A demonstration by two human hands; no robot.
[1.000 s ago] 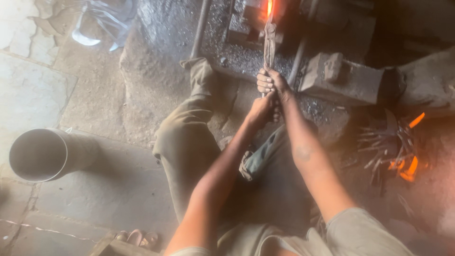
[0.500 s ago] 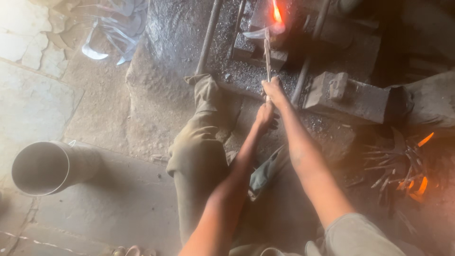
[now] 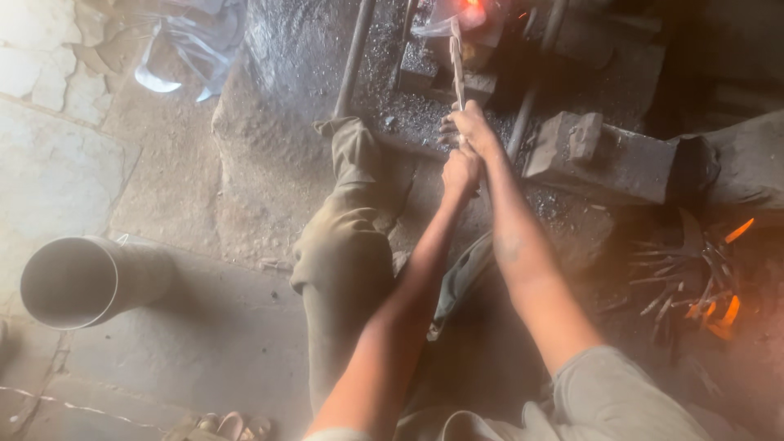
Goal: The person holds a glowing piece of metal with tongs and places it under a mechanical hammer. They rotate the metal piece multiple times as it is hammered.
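while two hands, left hand and right hand, grip one rod.

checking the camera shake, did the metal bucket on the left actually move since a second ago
No. The metal bucket keeps its place against the floor slab's edge; only the view shifted.

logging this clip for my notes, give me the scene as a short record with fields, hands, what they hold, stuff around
setting: sooty forge floor, person seated, seen from above
left hand: gripped on the rod, nearer the body
right hand: gripped on the rod, just ahead of the left
rod: long and thin, far end at the glowing metal
anvil block: right of the hands
embers: glowing among metal scraps at right
metal pipe: lying on the floor at left
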